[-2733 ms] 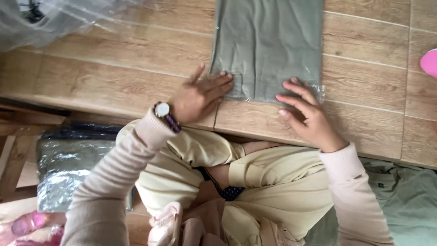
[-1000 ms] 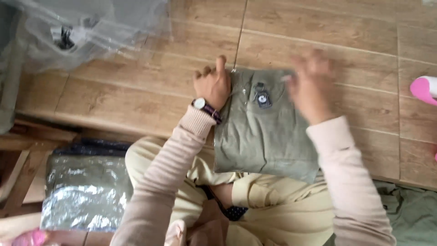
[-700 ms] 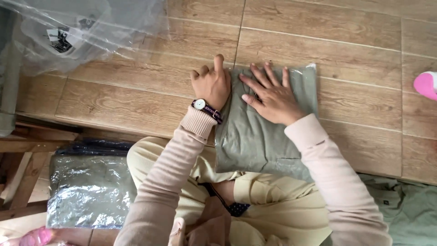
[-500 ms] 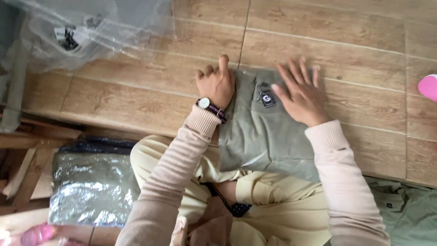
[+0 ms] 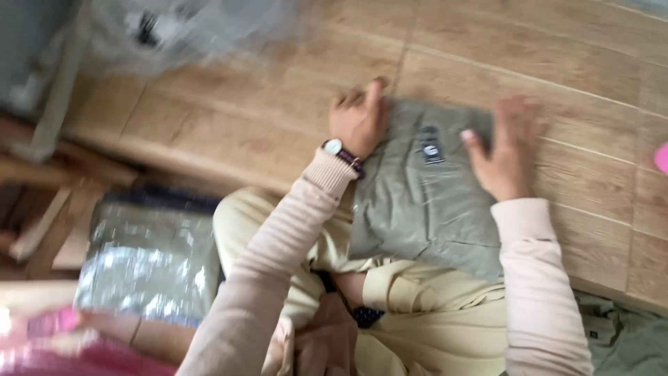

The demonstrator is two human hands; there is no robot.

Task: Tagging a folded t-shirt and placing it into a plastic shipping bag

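A folded olive-green garment in a clear plastic bag (image 5: 424,198) lies on the wooden tabletop (image 5: 243,132), its near end hanging over the table edge above my lap. A small dark tag (image 5: 431,145) shows on its upper part. My left hand (image 5: 358,120), with a wristwatch, presses the bag's left top corner with curled fingers. Flat on the bag's right top corner rests my right hand (image 5: 507,150), fingers spread. The picture is blurred by motion.
A stack of bagged garments (image 5: 149,254) sits low at my left. Loose clear plastic bags (image 5: 188,28) lie at the table's far left. Loose green cloth (image 5: 626,334) lies at the lower right. A pink object (image 5: 662,157) peeks in at the right edge.
The bagged garment was folded and pulled toward me since the earliest frame. In the last second my right hand slid from the middle to the right side. The camera swung left.
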